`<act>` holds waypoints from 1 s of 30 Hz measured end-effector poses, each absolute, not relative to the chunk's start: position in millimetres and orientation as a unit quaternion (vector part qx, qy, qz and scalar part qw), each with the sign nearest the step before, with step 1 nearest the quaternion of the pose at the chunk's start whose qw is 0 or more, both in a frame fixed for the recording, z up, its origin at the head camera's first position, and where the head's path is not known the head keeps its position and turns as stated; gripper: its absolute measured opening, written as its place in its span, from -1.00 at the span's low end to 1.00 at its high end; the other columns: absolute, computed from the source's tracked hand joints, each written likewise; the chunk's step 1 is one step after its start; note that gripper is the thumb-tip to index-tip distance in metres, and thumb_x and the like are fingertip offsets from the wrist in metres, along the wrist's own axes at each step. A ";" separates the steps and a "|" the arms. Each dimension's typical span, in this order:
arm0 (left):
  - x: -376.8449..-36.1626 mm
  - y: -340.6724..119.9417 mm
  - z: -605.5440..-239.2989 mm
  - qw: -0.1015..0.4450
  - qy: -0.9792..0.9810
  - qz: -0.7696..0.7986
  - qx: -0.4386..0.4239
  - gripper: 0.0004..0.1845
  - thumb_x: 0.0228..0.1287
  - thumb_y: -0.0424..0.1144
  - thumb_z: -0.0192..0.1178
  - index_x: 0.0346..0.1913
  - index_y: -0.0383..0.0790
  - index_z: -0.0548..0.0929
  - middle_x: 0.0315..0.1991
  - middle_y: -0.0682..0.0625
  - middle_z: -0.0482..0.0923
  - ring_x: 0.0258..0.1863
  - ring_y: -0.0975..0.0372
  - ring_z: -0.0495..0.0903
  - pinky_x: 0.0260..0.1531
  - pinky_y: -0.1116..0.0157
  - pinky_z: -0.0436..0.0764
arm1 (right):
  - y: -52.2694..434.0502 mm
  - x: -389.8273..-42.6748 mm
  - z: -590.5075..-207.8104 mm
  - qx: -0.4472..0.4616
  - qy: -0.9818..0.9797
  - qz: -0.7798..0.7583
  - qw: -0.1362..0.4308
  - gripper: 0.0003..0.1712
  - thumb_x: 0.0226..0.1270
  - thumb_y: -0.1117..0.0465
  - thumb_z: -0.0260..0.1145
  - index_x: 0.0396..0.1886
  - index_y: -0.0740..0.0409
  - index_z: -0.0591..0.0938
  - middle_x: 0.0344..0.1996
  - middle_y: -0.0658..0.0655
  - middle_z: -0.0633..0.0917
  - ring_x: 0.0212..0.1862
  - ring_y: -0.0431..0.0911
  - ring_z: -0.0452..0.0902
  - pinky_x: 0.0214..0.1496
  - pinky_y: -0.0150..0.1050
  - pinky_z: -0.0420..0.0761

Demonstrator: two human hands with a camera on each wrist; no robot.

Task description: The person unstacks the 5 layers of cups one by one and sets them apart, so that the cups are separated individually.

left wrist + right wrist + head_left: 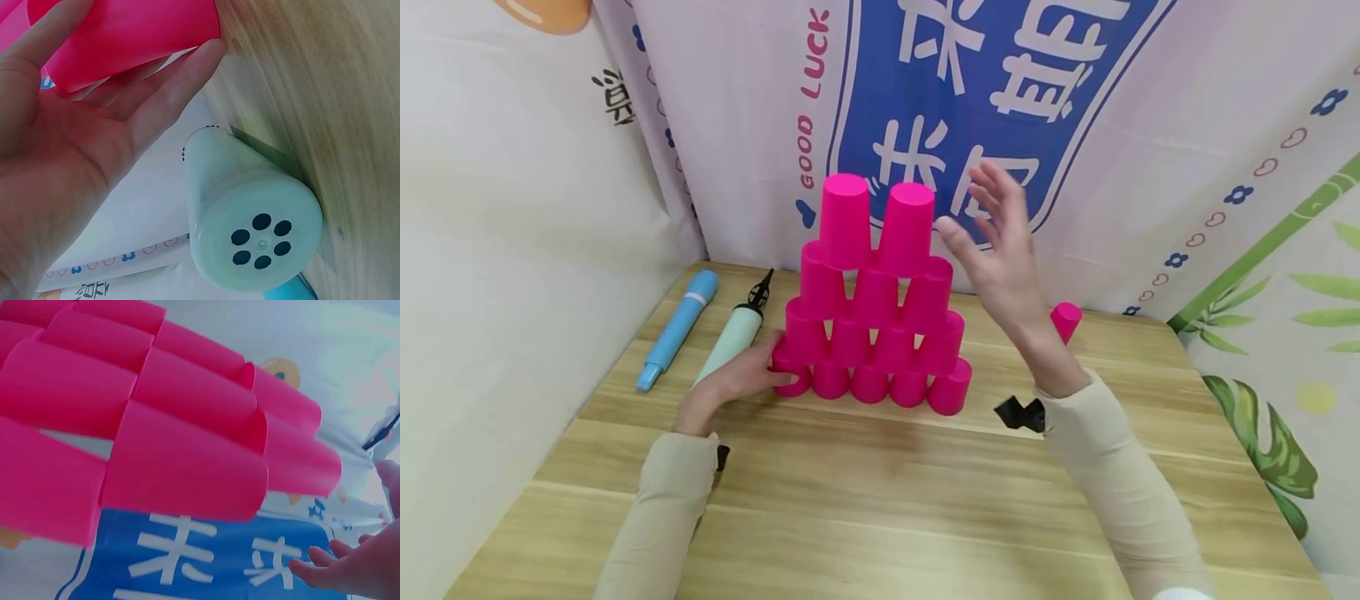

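Note:
Pink cups stand upside down in a stepped pyramid, with two cups (907,229) side by side on top. My left hand (743,373) holds the cup (792,385) at the left end of the bottom row, thumb in front and fingers along its far side. The left wrist view shows that thumb and fingers around the pink cup (137,40). To the right of the upper cups, my right hand (1003,258) is raised with its fingers spread, apart from them and holding nothing. In the right wrist view, this hand (362,565) appears beyond the stacked cups (181,465).
A mint-green hand pump (730,342) with a black nozzle and a blue pump (679,327) lie on the wooden table (865,508), left of the stack. Another pink cup (1066,318) stands behind my right wrist. A printed cloth (737,125) hangs behind the table.

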State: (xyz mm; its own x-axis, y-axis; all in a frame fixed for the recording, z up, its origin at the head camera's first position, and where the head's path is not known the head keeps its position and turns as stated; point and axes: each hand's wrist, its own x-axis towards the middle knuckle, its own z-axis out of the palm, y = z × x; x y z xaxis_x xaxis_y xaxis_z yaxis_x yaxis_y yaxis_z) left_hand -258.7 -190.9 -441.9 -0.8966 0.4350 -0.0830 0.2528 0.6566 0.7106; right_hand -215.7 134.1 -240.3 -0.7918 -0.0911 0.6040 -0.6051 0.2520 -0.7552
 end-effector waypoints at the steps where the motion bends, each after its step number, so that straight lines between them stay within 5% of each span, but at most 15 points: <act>1: -258.8 -191.1 -442.1 0.123 0.902 0.368 0.190 -0.25 0.29 -0.17 0.26 0.35 -0.44 0.12 0.09 -0.29 0.48 -0.01 -0.04 0.52 0.08 -0.03 0.48 | 129.5 -217.5 -241.1 0.236 -0.762 0.562 0.216 -0.18 0.28 0.24 0.28 0.45 0.25 0.11 0.38 0.18 0.27 0.39 -0.04 0.19 0.40 -0.14 0.24; 10: -258.3 -191.8 -444.0 0.121 0.894 0.381 0.201 -0.29 0.29 -0.18 0.26 0.33 -0.43 0.14 0.08 -0.27 0.48 -0.02 -0.01 0.52 0.08 -0.01 0.49 | 113.8 -247.2 -268.6 0.254 -0.773 0.554 0.177 -0.01 0.12 0.10 0.45 0.48 -0.02 0.11 0.32 0.01 0.32 0.30 -0.14 0.29 0.29 -0.19 0.40; 30: -258.6 -194.6 -443.4 0.115 0.895 0.380 0.206 -0.33 0.28 -0.23 0.26 0.31 -0.43 0.18 0.07 -0.25 0.49 -0.02 0.02 0.53 0.07 0.01 0.49 | 107.0 -250.8 -276.6 0.245 -0.760 0.576 0.175 0.00 0.08 0.27 0.47 0.46 0.05 0.13 0.25 0.06 0.43 0.18 -0.09 0.43 0.11 -0.12 0.57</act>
